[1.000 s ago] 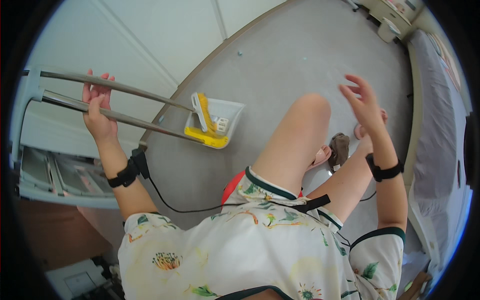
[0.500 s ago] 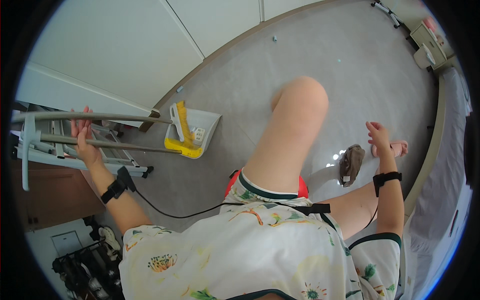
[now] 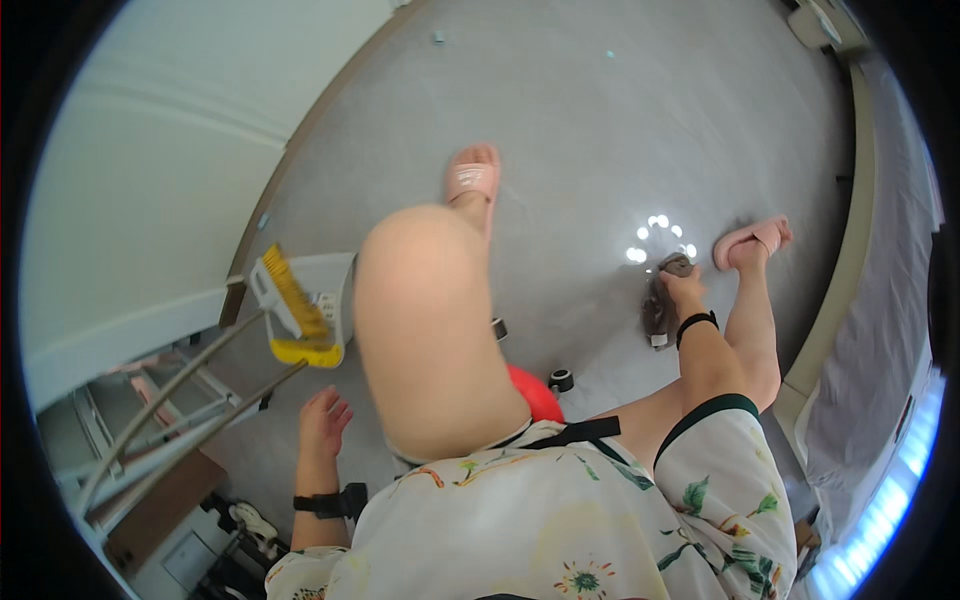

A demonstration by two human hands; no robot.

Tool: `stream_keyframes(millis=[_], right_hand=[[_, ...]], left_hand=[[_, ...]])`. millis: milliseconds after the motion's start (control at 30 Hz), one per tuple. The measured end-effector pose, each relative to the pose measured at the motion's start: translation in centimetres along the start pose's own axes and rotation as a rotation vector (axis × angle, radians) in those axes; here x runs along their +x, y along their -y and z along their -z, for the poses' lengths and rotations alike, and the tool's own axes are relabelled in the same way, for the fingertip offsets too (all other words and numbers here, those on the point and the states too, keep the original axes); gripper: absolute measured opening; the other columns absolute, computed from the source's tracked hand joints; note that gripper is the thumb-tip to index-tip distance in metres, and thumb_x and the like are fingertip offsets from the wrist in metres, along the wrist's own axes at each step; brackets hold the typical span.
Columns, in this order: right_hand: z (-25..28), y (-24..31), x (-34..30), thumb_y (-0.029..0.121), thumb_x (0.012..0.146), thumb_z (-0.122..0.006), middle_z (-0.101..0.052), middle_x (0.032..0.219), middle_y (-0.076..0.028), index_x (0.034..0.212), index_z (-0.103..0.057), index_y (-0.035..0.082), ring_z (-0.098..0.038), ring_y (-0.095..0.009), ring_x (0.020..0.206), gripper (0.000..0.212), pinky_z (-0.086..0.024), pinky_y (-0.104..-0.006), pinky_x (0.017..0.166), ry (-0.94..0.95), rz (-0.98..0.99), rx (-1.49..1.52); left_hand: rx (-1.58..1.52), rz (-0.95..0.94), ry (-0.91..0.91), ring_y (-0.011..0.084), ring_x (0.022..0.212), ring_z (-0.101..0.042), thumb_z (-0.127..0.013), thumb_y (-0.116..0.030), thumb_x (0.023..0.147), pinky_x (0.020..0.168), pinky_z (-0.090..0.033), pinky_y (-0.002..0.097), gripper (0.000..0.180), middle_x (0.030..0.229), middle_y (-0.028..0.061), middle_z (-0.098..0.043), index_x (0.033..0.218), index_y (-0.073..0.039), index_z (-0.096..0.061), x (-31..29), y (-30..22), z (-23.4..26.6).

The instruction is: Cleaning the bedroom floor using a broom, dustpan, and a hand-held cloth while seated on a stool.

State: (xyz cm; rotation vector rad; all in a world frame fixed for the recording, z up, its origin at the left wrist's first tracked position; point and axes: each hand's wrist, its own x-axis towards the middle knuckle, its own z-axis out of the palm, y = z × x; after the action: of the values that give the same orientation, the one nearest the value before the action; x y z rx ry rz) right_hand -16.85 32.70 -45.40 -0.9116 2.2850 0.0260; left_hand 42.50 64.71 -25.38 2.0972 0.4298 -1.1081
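Note:
My right hand (image 3: 683,286) is closed on the upper end of a crumpled brown cloth (image 3: 657,318) with a small white tag. The cloth's lower part hangs at or on the grey floor, between my legs. Near my bent left knee, my left hand (image 3: 324,420) holds nothing, its fingers loosely apart. Beyond it stands a white long-handled dustpan (image 3: 342,272) with a yellow comb edge. A broom (image 3: 291,290) with yellow bristles rests in the dustpan, and their metal poles lean toward the lower left.
White cabinet fronts (image 3: 180,150) line the left side. A folded ladder (image 3: 150,400) lies behind the poles. I sit on a red seat (image 3: 537,394) with casters (image 3: 561,380). Bedding (image 3: 870,330) edges the right. Small bits, one a pale blue piece (image 3: 439,38), lie on the floor.
My right hand has reached down and taken hold of the brown cloth. My left hand has come away from the poles toward my knee. The view has turned and shifted.

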Motion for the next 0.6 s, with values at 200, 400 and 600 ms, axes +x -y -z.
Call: stream_keyframes(millis=[200, 400, 600], right_hand=[[-1.6, -3.4, 2.9, 0.014, 0.072, -0.077, -0.045, 0.135, -0.022, 0.143, -0.030, 0.006, -0.048, -0.034, 0.123, 0.085, -0.039, -0.0419, 0.103, 0.088, -0.200, 0.511], [-6.7, 0.3, 6.7, -0.004, 0.075, -0.058, -0.059, 0.120, -0.012, 0.126, -0.052, 0.002, -0.055, -0.025, 0.114, 0.052, -0.046, -0.0357, 0.092, -0.026, 0.014, 0.708], [-10.2, 28.5, 0.0, 0.033, 0.083, -0.060, -0.044, 0.131, -0.026, 0.144, -0.030, 0.011, -0.050, -0.044, 0.113, 0.071, -0.045, -0.0453, 0.095, 0.016, 0.258, -0.275]], left_hand=[[0.403, -0.579, 0.322, 0.0144, 0.088, -0.060, -0.060, -0.020, 0.091, 0.076, -0.049, 0.0283, 0.035, 0.103, 0.0073, -0.064, 0.120, 0.000, -0.056, 9.6, -12.8, -16.5], [0.642, -0.769, 0.233, 0.0102, 0.090, -0.054, -0.066, -0.026, 0.087, 0.077, -0.044, 0.0250, 0.045, 0.106, 0.0052, -0.061, 0.122, 0.000, -0.056, 15.0, -22.9, -27.5], [0.571, -0.468, 0.131, 0.0135, 0.091, -0.056, -0.067, -0.024, 0.085, 0.077, -0.044, 0.0256, 0.047, 0.105, 0.0066, -0.061, 0.123, 0.001, -0.056, 18.3, -24.4, -25.5]])
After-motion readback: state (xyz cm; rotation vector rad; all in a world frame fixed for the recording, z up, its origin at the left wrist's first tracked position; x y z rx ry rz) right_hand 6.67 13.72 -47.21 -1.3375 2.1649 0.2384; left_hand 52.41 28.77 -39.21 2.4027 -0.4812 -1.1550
